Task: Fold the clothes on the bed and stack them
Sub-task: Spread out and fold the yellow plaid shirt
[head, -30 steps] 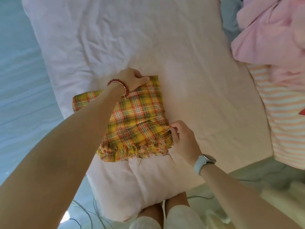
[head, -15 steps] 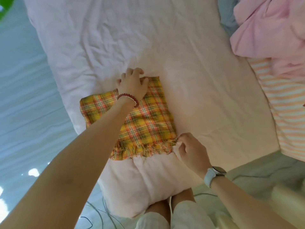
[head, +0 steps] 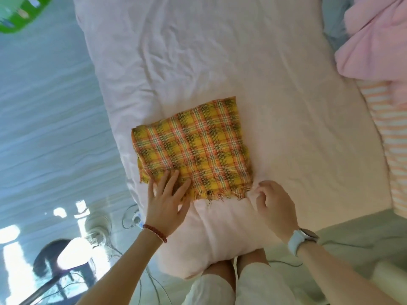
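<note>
A folded yellow plaid cloth (head: 191, 150) is found lying flat on the pink bed (head: 220, 51), close to the near corner of the mattress. Its fringed edge (head: 220, 193) is turned toward the person; the opposite, folded edge lies farther up the bed. The cloth is seen as a rough square, slightly rotated, with no strongly marked long axis.

The left hand (head: 166, 200) is laid flat with fingers straight and spread. Its fingertips rest on the near left corner of the cloth, and the palm lies on the bed just short of the fringe. Nothing is gripped by it. A red bead bracelet (head: 155, 233) is worn on that wrist.

The right hand (head: 274, 204) is placed on the bed just beside the near right corner of the cloth. Its fingers are loosely curled. A few fringe threads lie at its fingertips, but whether any are pinched cannot be told. A pale watch (head: 301, 237) is worn on that wrist.

The governing relation is recorded as follows: the cloth lies directly ahead of both hands, with one near corner at each hand. The left hand is already in contact and the right is just apart. It is judged that the fold is nearly complete and that smoothing, or a further fold away from the body, would be served from this position.

A heap of pink clothing (head: 374, 36) and a striped orange garment (head: 394, 139) are noted well apart at the right, unfolded. No stack is yet seen.
</note>
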The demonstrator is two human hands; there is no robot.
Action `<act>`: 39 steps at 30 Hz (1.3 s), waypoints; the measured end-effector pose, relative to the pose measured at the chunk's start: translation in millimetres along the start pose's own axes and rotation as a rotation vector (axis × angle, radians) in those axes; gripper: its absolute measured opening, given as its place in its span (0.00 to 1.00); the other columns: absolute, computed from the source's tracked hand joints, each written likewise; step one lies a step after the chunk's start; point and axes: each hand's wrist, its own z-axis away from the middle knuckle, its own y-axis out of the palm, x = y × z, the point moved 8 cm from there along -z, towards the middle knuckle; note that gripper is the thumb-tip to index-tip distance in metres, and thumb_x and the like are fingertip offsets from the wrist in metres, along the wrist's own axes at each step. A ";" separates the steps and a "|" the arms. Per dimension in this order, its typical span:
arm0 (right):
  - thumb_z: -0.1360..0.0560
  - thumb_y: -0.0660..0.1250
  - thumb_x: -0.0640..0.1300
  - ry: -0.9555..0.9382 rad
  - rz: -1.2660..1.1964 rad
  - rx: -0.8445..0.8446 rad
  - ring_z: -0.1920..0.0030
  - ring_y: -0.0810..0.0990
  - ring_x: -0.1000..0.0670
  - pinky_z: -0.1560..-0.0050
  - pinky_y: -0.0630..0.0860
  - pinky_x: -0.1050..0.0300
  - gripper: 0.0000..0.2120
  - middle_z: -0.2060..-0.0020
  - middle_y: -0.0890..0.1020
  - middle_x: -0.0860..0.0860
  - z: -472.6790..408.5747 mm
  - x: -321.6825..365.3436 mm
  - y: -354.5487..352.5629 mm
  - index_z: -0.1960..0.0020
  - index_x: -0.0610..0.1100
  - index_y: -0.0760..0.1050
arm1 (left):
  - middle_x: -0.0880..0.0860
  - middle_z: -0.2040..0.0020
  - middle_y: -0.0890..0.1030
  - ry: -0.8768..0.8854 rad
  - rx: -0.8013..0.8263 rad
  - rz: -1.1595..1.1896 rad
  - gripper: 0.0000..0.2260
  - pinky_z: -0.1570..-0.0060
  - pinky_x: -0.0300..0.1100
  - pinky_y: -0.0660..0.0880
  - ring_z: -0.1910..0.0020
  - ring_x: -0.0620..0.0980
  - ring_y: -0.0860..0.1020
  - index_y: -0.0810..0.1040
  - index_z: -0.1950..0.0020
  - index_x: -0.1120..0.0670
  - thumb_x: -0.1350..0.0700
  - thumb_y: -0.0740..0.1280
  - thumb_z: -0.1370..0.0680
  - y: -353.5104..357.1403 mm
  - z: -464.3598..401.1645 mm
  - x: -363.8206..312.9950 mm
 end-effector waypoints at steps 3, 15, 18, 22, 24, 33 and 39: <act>0.29 0.53 0.41 -0.125 0.081 -0.161 0.51 0.78 0.40 0.52 0.76 0.44 0.15 0.51 0.79 0.42 -21.7 35.8 -18.8 0.52 0.39 0.77 | 0.51 0.55 0.83 -0.042 -0.269 0.125 0.15 0.38 0.54 0.64 0.48 0.53 0.76 0.81 0.63 0.53 0.50 0.59 0.24 -35.0 -8.5 0.4; 0.19 0.46 0.49 -0.428 0.369 0.359 0.24 0.44 0.44 0.28 0.39 0.42 0.22 0.24 0.51 0.50 -116.4 88.9 47.7 0.25 0.53 0.55 | 0.50 0.59 0.81 0.230 -0.414 0.108 0.03 0.55 0.45 0.66 0.55 0.51 0.73 0.80 0.56 0.52 0.54 0.67 0.26 -13.1 -27.3 -40.7; 0.23 0.39 0.55 -0.482 0.415 0.350 0.24 0.45 0.41 0.29 0.42 0.38 0.28 0.24 0.52 0.48 -115.1 81.5 46.8 0.25 0.54 0.55 | 0.49 0.63 0.79 0.260 -0.359 0.155 0.05 0.57 0.42 0.65 0.60 0.48 0.73 0.78 0.59 0.52 0.62 0.70 0.29 -13.0 -23.5 -38.7; 0.24 0.35 0.58 -0.393 0.537 0.384 0.25 0.40 0.44 0.30 0.42 0.34 0.27 0.24 0.44 0.52 -115.1 72.6 56.0 0.25 0.58 0.46 | 0.48 0.65 0.78 0.259 -0.149 0.221 0.06 0.57 0.40 0.66 0.66 0.49 0.77 0.79 0.62 0.53 0.63 0.71 0.30 -13.7 -25.2 -31.6; 0.22 0.38 0.57 -0.373 0.552 0.377 0.25 0.40 0.44 0.30 0.42 0.33 0.25 0.24 0.44 0.52 -117.4 73.7 58.6 0.25 0.59 0.45 | 0.47 0.64 0.78 0.253 -0.132 0.220 0.05 0.59 0.43 0.71 0.65 0.49 0.78 0.80 0.62 0.52 0.57 0.65 0.27 -25.4 -31.5 -30.4; 0.26 0.29 0.59 -0.345 0.540 0.385 0.25 0.38 0.45 0.29 0.42 0.35 0.26 0.27 0.37 0.56 -119.4 58.5 69.5 0.28 0.60 0.35 | 0.52 0.23 0.41 -0.696 0.130 0.238 0.27 0.29 0.60 0.40 0.24 0.56 0.40 0.41 0.24 0.44 0.39 0.46 0.20 19.7 -76.9 50.6; 0.25 0.33 0.58 -0.388 0.435 0.366 0.25 0.39 0.47 0.30 0.40 0.35 0.27 0.27 0.38 0.56 -125.2 61.9 75.9 0.27 0.60 0.40 | 0.47 0.23 0.43 -0.753 0.178 0.456 0.31 0.28 0.60 0.43 0.24 0.57 0.42 0.46 0.24 0.44 0.37 0.54 0.22 28.6 -84.1 76.4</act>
